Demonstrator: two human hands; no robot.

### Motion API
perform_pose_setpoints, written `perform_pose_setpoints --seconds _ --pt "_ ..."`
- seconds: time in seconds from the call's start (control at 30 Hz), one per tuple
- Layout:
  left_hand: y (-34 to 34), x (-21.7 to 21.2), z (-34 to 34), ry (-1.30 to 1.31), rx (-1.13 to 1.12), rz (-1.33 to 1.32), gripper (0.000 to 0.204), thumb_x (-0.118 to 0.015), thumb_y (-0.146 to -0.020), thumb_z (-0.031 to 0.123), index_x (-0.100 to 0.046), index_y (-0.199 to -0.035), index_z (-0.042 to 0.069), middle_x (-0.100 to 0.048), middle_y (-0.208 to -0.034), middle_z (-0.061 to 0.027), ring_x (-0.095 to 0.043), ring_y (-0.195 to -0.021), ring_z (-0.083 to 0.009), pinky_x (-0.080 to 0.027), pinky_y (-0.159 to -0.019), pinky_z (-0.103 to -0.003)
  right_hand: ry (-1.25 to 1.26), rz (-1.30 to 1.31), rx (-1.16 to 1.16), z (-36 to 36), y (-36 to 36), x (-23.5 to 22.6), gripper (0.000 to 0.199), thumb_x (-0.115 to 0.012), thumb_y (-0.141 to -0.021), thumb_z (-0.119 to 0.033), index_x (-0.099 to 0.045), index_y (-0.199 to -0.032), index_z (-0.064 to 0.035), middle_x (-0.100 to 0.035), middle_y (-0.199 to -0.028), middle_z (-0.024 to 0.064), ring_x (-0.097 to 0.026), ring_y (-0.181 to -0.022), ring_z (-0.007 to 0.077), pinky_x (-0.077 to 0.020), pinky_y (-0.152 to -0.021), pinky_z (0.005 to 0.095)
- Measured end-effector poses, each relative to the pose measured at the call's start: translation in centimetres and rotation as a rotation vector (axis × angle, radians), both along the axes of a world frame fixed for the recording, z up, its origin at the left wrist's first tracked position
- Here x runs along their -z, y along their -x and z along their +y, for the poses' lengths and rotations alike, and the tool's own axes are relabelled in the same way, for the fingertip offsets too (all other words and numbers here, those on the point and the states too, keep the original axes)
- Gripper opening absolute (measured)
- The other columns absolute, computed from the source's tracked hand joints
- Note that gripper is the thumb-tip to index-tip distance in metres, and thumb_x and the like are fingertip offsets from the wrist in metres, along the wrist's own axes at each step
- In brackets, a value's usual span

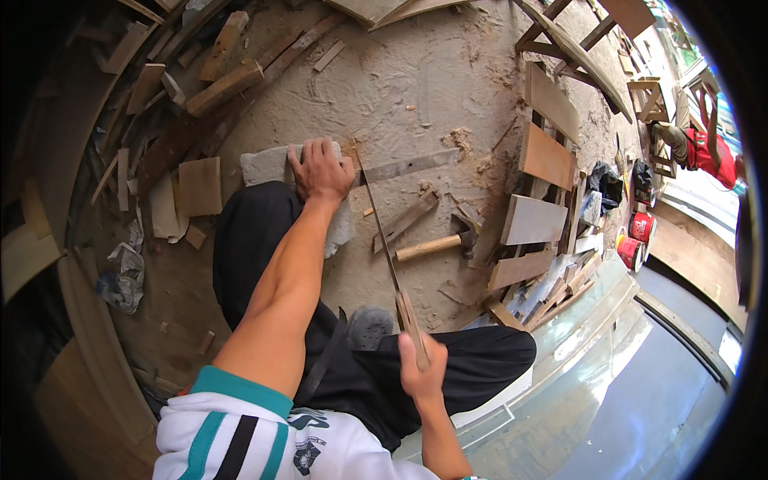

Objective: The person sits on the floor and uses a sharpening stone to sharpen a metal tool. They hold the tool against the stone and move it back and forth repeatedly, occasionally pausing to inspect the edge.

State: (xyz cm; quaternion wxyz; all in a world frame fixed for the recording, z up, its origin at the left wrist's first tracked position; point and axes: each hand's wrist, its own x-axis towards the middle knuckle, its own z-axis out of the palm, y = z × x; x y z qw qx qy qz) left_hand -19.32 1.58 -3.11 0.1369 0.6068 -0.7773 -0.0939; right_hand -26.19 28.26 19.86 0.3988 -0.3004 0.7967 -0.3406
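In my right hand (424,364) is the wooden handle of a handsaw (385,232). Its long, thin blade slants away from me and its far end crosses a narrow greyish wooden strip (410,165). My left hand (322,170) presses the near-left end of that strip down on a pale, rough block (266,166), just left of the blade. Fingers curl over the strip, hiding its end. A claw hammer (432,247) with a wooden handle lies right of the blade, beside a dark wooden piece (408,220). Sawdust (459,138) is scattered beyond.
Several flat boards (534,220) lean in a row at the right, with a wooden bench (576,56) behind. Glass-like sheets (592,360) lie at the lower right near red buckets (630,250). Wood offcuts (226,88) pile up at left. Another person (710,152) is far right.
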Motion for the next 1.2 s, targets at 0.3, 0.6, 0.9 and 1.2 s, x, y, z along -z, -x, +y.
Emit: perform_pose_setpoints --seconds 0.3,0.6,0.9,1.2 --pt "-0.4 0.1 0.0 -0.028 0.005 -0.002 0.041 -0.053 -0.080 0.028 -0.057 -0.112 0.003 -0.058 -0.116 -0.0119 -0.047 -0.121 -0.0273 -0.014 -0.114 -0.057 -0.010 -0.001 -0.013 1.1 0.7 -1.6 0.026 -0.061 -0.092 -0.019 -0.059 -0.074 -0.0001 -0.053 -0.057 0.0179 -0.056 -0.049 0.0258 -0.0410 -0.049 0.0376" --pt "-0.2 -0.1 -0.1 -0.079 0.016 -0.022 0.045 -0.053 -0.080 0.029 -0.057 -0.117 0.003 -0.058 -0.120 -0.0135 -0.047 -0.123 -0.0283 -0.016 -0.113 -0.057 0.042 0.004 -0.045 -0.7 1.4 2.5 0.023 -0.060 -0.093 -0.017 -0.060 -0.080 0.0015 -0.048 -0.057 0.0052 -0.047 -0.056 0.0085 -0.0387 -0.051 0.0294" --pt "0.1 -0.4 0.0 -0.118 0.018 -0.042 0.045 -0.053 -0.080 0.028 -0.057 -0.117 0.003 -0.058 -0.120 -0.0139 -0.047 -0.122 -0.0285 -0.017 -0.113 -0.057 0.059 0.019 -0.011 -2.2 0.9 6.3 0.023 -0.062 -0.092 -0.019 -0.060 -0.079 -0.0005 -0.053 -0.061 0.0152 -0.050 -0.052 0.0224 -0.0411 -0.051 0.0342" --pt "0.1 0.2 -0.1 -0.132 0.001 -0.030 0.044 -0.051 -0.081 0.027 -0.058 -0.116 0.002 -0.059 -0.119 -0.0136 -0.047 -0.123 -0.0287 -0.015 -0.114 -0.057 0.053 0.015 0.008 0.4 0.9 4.1 0.016 -0.064 -0.088 -0.012 -0.063 -0.080 0.0007 -0.055 -0.057 0.0172 -0.060 -0.049 0.0219 -0.0447 -0.050 0.0339"
